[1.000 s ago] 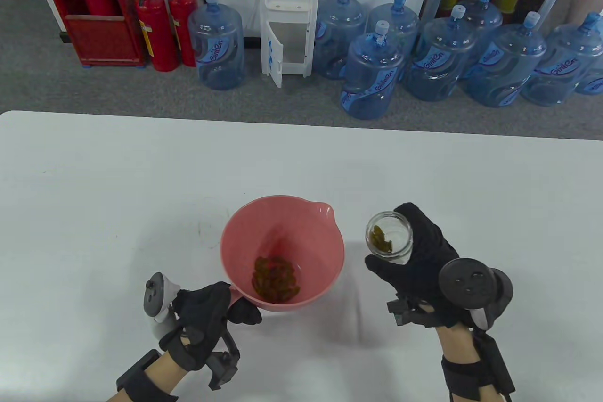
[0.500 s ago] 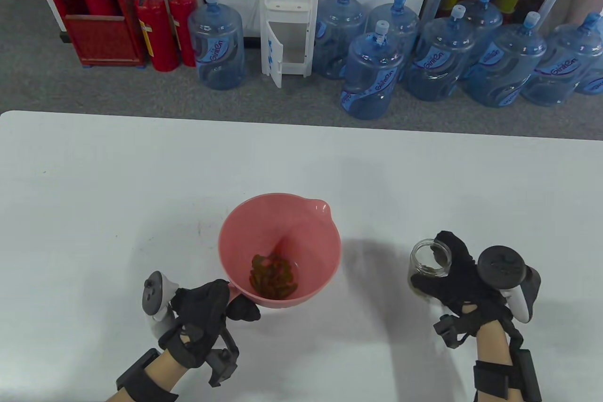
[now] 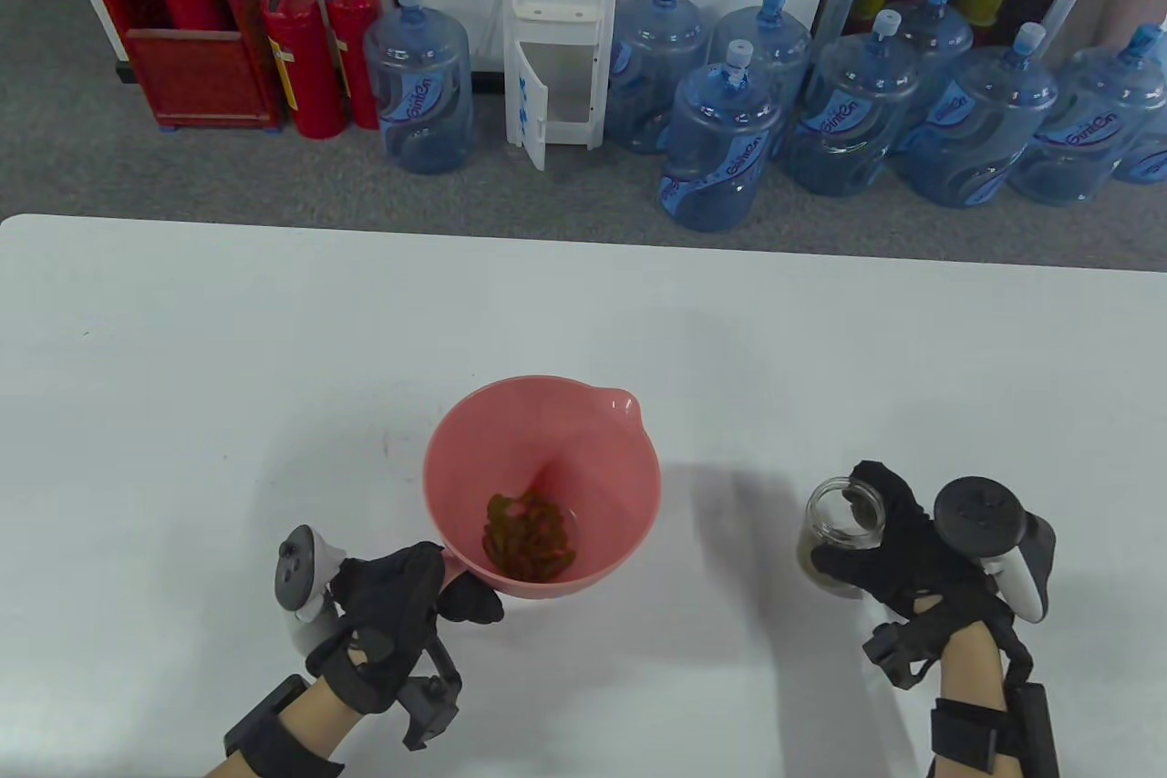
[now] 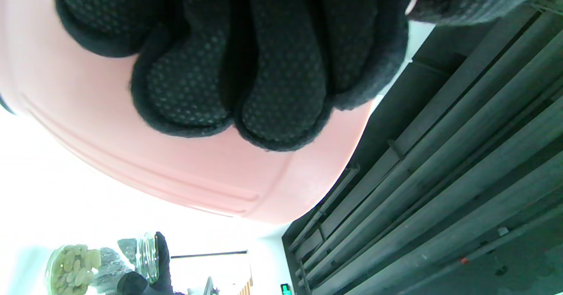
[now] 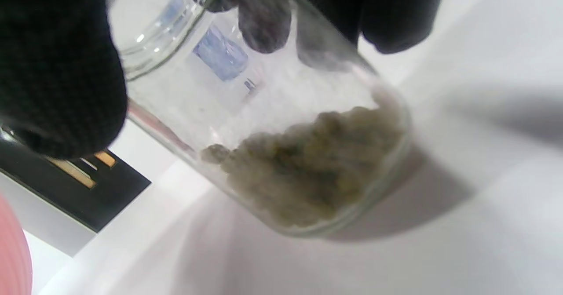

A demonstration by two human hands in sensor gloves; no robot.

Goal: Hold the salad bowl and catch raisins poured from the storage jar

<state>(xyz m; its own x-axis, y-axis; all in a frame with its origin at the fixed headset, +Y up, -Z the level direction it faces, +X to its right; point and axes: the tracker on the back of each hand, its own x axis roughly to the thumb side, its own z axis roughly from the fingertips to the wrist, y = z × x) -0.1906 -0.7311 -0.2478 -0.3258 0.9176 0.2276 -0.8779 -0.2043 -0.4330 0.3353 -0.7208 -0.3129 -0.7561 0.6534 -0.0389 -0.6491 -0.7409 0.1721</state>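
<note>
A pink salad bowl (image 3: 629,468) with a pour spout is held above the white table, and a heap of raisins (image 3: 531,538) lies at its bottom. My left hand (image 3: 415,600) grips the bowl's handle at its near-left edge; in the left wrist view the gloved fingers (image 4: 246,71) press on the pink underside (image 4: 145,163). My right hand (image 3: 898,554) grips an open glass storage jar (image 3: 837,532) to the bowl's right, low over the table. In the right wrist view the jar (image 5: 281,123) is tilted, with raisins (image 5: 312,167) gathered at its base.
The white table (image 3: 273,340) stretches wide beyond and beside the bowl. Past its far edge stand several blue water bottles (image 3: 720,149), a water dispenser (image 3: 556,21) and red fire extinguishers (image 3: 305,53) on the floor.
My right hand has drawn the jar away from the bowl, to the right and down toward the table, turning it more upright. The bowl and my left hand have stayed put.
</note>
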